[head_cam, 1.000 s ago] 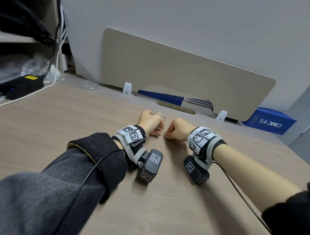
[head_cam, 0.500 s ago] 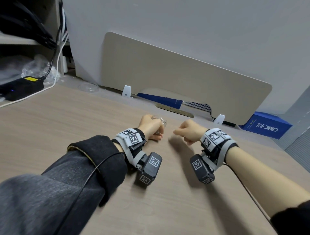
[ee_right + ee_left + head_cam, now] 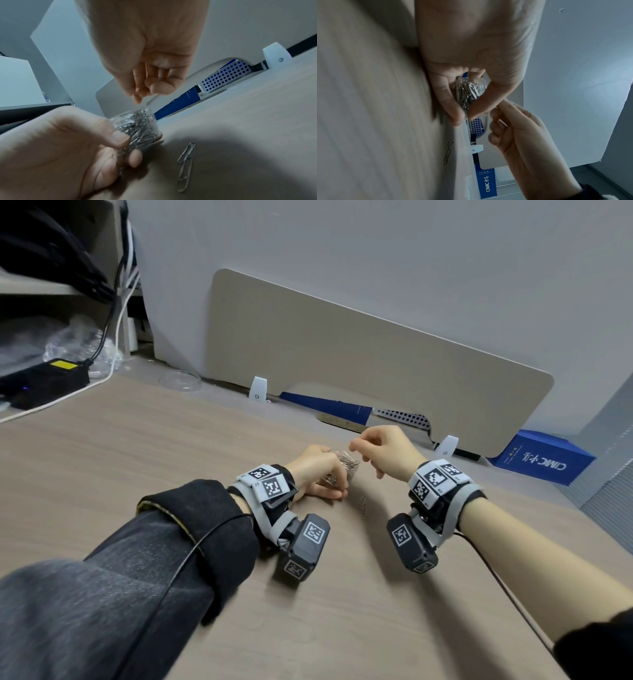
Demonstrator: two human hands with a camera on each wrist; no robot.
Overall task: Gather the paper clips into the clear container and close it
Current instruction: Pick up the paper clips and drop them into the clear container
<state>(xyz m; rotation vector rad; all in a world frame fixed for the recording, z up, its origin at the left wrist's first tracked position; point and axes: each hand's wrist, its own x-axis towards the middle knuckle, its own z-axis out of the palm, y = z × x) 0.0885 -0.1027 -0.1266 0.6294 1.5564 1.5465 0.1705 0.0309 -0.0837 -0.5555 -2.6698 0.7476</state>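
Wood-grain table (image 3: 144,460). Left hand (image 3: 317,472) grips the clear container (image 3: 137,129), resting on the table and packed with paper clips: light, thin-walled, likely slippery, best held round the sides. Right hand (image 3: 383,451) above its mouth, fingers pinched; can't tell if holding a clip. Two loose clips (image 3: 186,166) beside it: stiff wire, flat, pinch by the loop end.

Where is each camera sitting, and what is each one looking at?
Head: worn on the head, looking forward and down at the wood-grain desk; shows both forearms, the left hand and the right hand.
Left wrist: looks along the left hand gripping the clear plastic container full of silver paper clips.
Right wrist: looks along the right hand, its fingertips pinched together above that container.
Shared: all three show the container and the two loose linked silver paper clips on the desk.
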